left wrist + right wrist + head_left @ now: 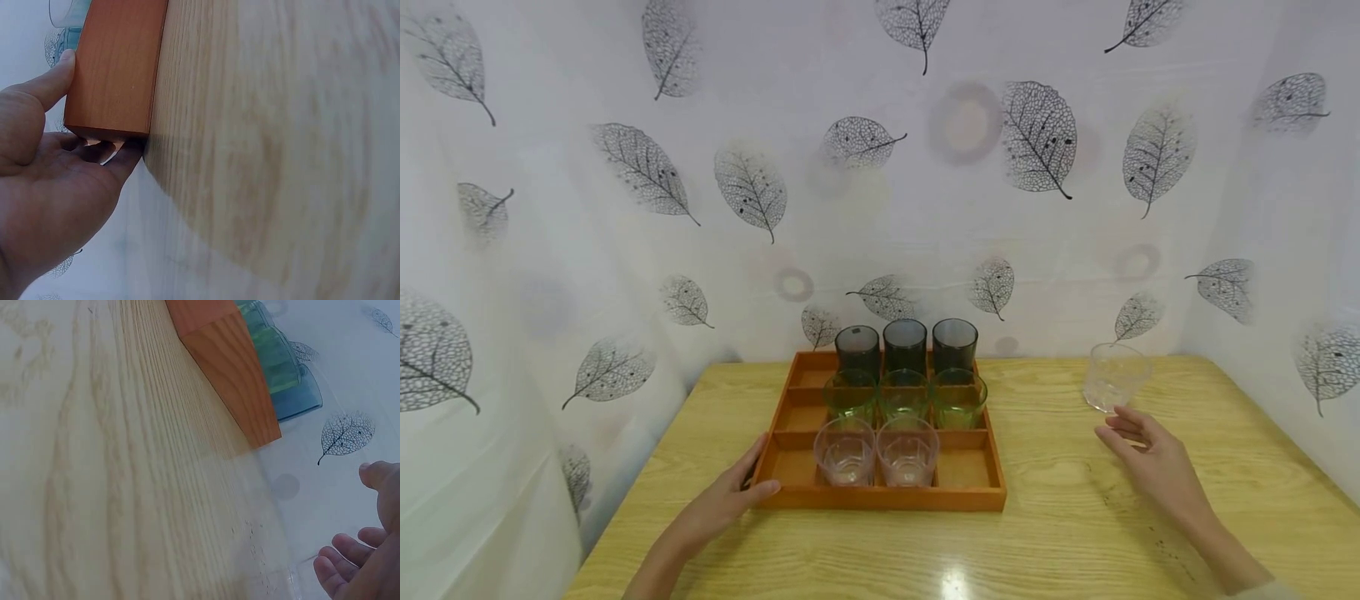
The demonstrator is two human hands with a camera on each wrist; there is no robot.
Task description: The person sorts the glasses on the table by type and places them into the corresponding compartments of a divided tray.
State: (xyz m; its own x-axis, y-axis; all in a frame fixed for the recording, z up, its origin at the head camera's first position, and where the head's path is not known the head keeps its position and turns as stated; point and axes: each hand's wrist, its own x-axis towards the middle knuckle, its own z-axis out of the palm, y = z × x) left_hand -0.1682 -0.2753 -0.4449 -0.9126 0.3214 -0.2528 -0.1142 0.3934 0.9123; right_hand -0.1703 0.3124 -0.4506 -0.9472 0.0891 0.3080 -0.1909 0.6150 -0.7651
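Note:
A divided wooden tray (887,500) holds three dark grey glasses (905,346) at the back, three green glasses (958,400) in the middle and two clear glasses (907,454) in front. My left hand (718,507) grips the tray's front left corner. In the left wrist view, the left thumb (59,78) lies on the front wall and the fingers bend round the side. To the right, another clear glass (1112,379) stands on the table. Just in front of it is my right hand (1161,471), fingers loosely bent, holding nothing; in the right wrist view thumb and fingers are apart.
The tray and loose glass are on a light wood-grain table (1045,533). A white curtain with leaf prints (865,217) hangs behind and along both sides. At the tray's front right, a compartment (962,462) shows its bare floor.

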